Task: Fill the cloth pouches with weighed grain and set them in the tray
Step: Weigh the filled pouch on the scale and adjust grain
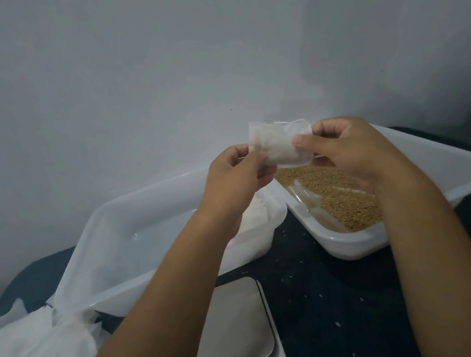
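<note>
Head view: 1 pouch (279, 146) btwn 2 hands, left hand (235, 178) & right hand (344, 152); 2 trays.

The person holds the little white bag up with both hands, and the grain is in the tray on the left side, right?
Not quite. Both hands, left hand and right hand, do hold the pouch up, but the head view shows the grain in the right tray, not the left one.

I am at a plain, makeshift packing spot, more a bare room corner than a kitchen or lab. In front of me stands a blank grey wall (154, 69), and my dark surface (334, 300) carries white plastic tubs (120, 223), loose grain (335, 195), a small scale (236, 328) and a heap of cloth pouches (27, 355).
</note>
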The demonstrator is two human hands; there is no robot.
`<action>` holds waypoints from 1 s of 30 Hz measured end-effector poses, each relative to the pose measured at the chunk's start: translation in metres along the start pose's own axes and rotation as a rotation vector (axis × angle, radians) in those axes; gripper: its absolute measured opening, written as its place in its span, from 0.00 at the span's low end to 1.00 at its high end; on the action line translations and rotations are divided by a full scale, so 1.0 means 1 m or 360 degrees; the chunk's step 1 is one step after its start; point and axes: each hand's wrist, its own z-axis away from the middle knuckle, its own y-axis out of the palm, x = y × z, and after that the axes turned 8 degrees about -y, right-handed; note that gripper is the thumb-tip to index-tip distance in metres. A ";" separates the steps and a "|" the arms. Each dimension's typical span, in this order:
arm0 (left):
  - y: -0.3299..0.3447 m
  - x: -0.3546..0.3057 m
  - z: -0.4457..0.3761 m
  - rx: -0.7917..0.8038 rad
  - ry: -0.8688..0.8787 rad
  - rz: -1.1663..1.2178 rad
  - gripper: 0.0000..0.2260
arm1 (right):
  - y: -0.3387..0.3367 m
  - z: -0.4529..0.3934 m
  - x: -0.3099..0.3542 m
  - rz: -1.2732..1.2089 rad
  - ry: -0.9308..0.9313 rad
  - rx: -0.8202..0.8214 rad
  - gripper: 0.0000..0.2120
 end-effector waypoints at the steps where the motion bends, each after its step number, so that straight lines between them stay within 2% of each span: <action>1: 0.001 0.001 -0.001 0.0000 0.0000 -0.0009 0.04 | -0.001 0.000 -0.001 0.0012 -0.0006 -0.0010 0.07; 14: 0.003 0.009 0.001 -0.0044 0.0018 -0.0027 0.05 | -0.003 -0.005 -0.013 0.0140 0.0005 -0.0006 0.06; 18: 0.004 0.008 0.003 -0.0083 0.0151 -0.0018 0.05 | -0.002 -0.004 -0.015 0.0135 0.0033 0.0010 0.10; 22: 0.007 0.008 0.003 -0.0056 0.0150 -0.0032 0.05 | -0.003 -0.004 -0.016 0.0148 0.0049 0.0020 0.14; 30: 0.006 0.015 0.001 -0.0073 0.0056 -0.0016 0.06 | -0.002 -0.007 -0.019 0.0123 0.0024 -0.0011 0.10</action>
